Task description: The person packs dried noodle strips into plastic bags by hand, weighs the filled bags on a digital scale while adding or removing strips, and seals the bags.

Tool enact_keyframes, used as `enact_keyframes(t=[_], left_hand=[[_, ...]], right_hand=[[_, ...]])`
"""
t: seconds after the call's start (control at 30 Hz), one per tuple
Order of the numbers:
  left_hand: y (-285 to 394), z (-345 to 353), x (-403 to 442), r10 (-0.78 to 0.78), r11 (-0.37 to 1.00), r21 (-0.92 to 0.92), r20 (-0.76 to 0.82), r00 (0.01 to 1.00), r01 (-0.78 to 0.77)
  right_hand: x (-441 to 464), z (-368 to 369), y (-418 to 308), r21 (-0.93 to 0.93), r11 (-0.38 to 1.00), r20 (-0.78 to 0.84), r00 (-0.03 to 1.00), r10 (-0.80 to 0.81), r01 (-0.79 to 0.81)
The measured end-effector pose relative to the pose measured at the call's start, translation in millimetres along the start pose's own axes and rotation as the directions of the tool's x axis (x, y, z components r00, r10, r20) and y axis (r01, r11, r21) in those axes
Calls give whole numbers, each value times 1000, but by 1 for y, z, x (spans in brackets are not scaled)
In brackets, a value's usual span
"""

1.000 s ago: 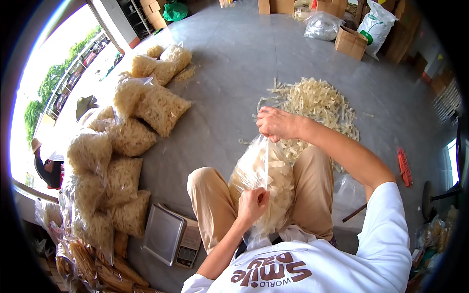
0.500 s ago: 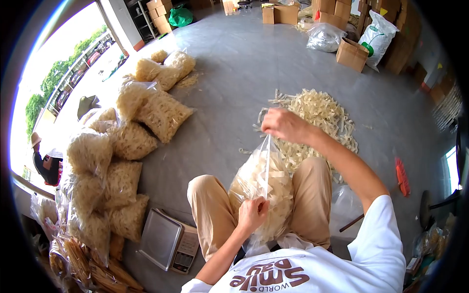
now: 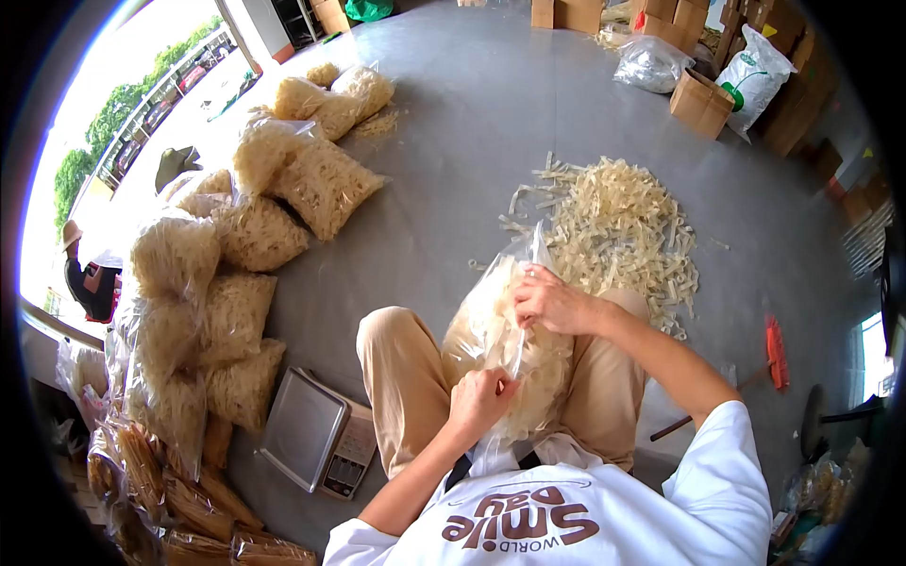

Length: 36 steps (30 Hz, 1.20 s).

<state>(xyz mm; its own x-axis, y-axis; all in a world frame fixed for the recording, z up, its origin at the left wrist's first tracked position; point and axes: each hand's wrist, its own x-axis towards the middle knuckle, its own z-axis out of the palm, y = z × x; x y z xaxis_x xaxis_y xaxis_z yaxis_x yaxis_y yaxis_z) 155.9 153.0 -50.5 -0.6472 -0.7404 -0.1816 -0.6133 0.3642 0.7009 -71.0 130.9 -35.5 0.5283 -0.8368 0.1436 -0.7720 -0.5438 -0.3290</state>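
A clear plastic bag (image 3: 475, 332) full of pale, flat, ribbon-like strips rests between my knees. My left hand (image 3: 479, 404) pinches the bag's near edge with closed fingers. Farther up the same edge, my right hand (image 3: 551, 302) is closed on the plastic. The edge between the two hands is gathered into a narrow fold, and a loose corner of film sticks up beyond my right hand. Just past my right knee, a loose pile of the same kind of strips (image 3: 625, 222) lies on the floor.
Several filled bags (image 3: 255, 316) are stacked at left. A weighing scale (image 3: 307, 432) sits by my left leg. Bundles of brown stalks (image 3: 193, 509) lie front left. A cardboard box (image 3: 700, 104) and white sack (image 3: 760, 77) stand back right; a red object (image 3: 776, 352) lies right.
My right hand has come down and closer to my left hand along the bag's edge. The stretched plastic between them has shortened. My left hand stays nearly in place; the view has shifted slightly.
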Motion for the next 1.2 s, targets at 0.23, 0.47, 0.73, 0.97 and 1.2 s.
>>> enact_keyframes(t=[0.23, 0.47, 0.73, 0.97, 1.2], left_hand=[[-10, -21, -17, -60, 998, -27, 118, 991, 64], [-32, -27, -59, -70, 947, -266, 374, 925, 180], [-44, -45, -87, 28, 984, -177, 259, 965, 19], [-52, -54, -85, 35, 963, -270, 155, 987, 8], [-70, -12, -86, -175, 857, -494, -8, 985, 148]], right_hand=[[14, 8, 10, 70, 998, -134, 991, 0, 10], [15, 11, 6, 92, 996, -153, 988, 30, -16], [11, 7, -3, 208, 977, -121, 990, 78, -51], [17, 23, 17, 332, 907, -465, 791, 397, -260], [27, 52, 45, 939, 281, -104, 617, 780, -197]])
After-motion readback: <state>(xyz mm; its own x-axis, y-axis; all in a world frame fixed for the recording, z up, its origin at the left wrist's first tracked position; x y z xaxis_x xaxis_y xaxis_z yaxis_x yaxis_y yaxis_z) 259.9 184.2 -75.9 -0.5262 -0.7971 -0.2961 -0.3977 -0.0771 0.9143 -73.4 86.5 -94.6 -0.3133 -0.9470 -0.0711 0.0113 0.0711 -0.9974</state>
